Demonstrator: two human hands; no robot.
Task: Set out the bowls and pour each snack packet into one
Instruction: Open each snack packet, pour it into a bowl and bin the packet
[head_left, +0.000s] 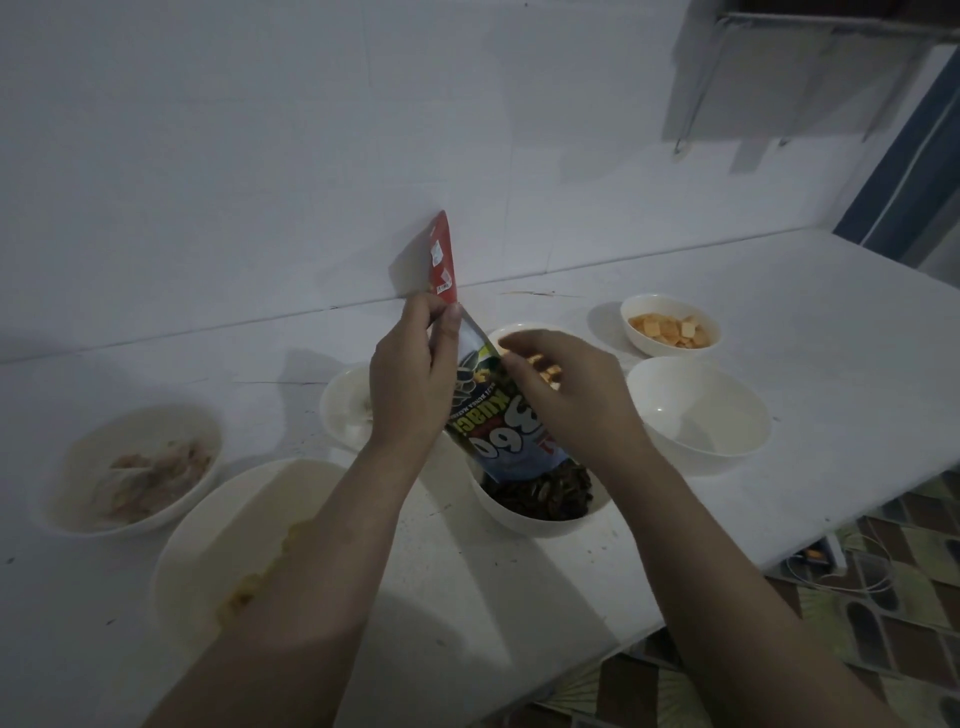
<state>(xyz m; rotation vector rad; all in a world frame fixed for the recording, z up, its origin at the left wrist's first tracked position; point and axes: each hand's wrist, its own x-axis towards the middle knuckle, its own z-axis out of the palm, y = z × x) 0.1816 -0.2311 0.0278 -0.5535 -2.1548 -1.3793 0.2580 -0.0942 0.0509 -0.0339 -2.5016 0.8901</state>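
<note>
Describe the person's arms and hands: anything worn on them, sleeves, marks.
Both forearms are bare as far as the frame shows, with no sleeve in view. The left hand and right hand wear no gloves. No watch, bracelet or ring shows on either wrist or on the visible fingers. The dim light hides finer marks.

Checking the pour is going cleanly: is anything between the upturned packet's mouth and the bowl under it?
Nothing visible. The packet hangs mouth-down right over the bowl, dark seeds already piled inside.
</note>
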